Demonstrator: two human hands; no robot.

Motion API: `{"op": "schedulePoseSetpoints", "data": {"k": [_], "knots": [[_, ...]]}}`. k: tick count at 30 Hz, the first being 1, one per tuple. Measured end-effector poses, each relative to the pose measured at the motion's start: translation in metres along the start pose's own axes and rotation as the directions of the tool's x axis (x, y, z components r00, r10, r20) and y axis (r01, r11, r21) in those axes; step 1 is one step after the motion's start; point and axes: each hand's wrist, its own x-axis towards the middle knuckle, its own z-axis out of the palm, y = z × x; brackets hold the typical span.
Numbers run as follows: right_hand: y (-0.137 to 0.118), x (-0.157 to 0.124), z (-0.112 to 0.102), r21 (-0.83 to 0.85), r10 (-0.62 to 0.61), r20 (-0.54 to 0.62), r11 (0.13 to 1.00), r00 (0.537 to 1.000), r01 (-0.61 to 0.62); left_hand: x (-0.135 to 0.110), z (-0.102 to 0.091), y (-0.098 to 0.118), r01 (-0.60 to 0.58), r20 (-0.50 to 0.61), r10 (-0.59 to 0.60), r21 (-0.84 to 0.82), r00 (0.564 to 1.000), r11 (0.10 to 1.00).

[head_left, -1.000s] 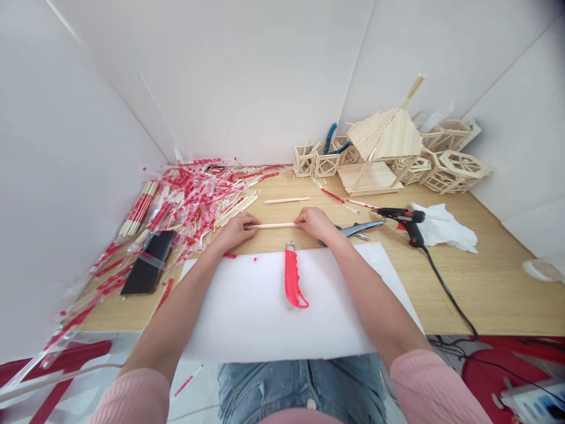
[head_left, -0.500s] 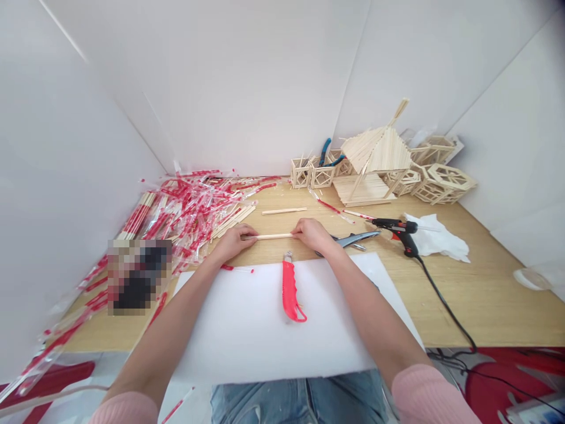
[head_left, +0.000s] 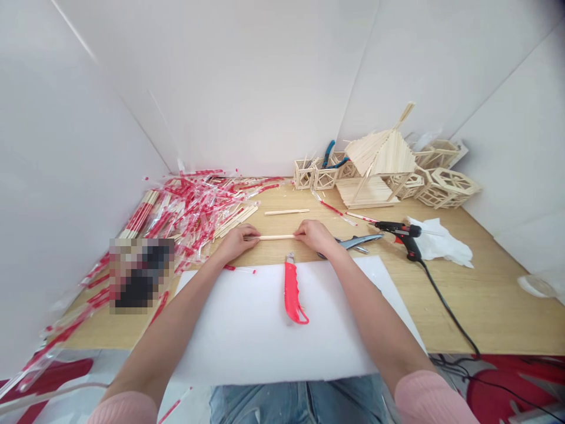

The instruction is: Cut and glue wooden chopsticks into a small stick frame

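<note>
My left hand (head_left: 237, 241) and my right hand (head_left: 314, 235) each pinch one end of a thin wooden stick (head_left: 276, 237), held level just above the wooden table (head_left: 485, 294). Both hands are closed on the stick's ends. A red utility knife (head_left: 292, 287) lies on a white sheet (head_left: 247, 330) just in front of the stick. Grey pliers (head_left: 357, 241) lie right behind my right wrist. Another loose stick (head_left: 286, 212) lies a little farther back.
A heap of red-and-clear wrappers and sticks (head_left: 194, 203) fills the left. A black glue gun (head_left: 399, 231) with its cord (head_left: 445, 306) and a white tissue (head_left: 439, 244) lie at right. Stick-built models (head_left: 384, 162) and blue pliers (head_left: 329, 152) stand at the back by the white walls.
The hands stay on the stick almost unmoved. The view has shifted slightly, tilting downward and then a little to the left.
</note>
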Motion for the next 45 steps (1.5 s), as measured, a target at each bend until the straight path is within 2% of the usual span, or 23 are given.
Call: {"op": "schedulePoseSetpoints", "data": {"k": [19, 45], "knots": [[0.0019, 0.0016, 0.001, 0.001, -0.002, -0.008, 1.0, 1.0, 0.002, -0.0026, 0.0, 0.0044, -0.012, -0.016, 0.013, 0.06, 1.0, 0.998], [0.0039, 0.0024, 0.0025, 0.01, -0.021, -0.022, 1.0, 1.0, 0.021, -0.0036, 0.0008, 0.0026, -0.003, -0.023, 0.004, 0.047, 1.0, 0.999]]}}
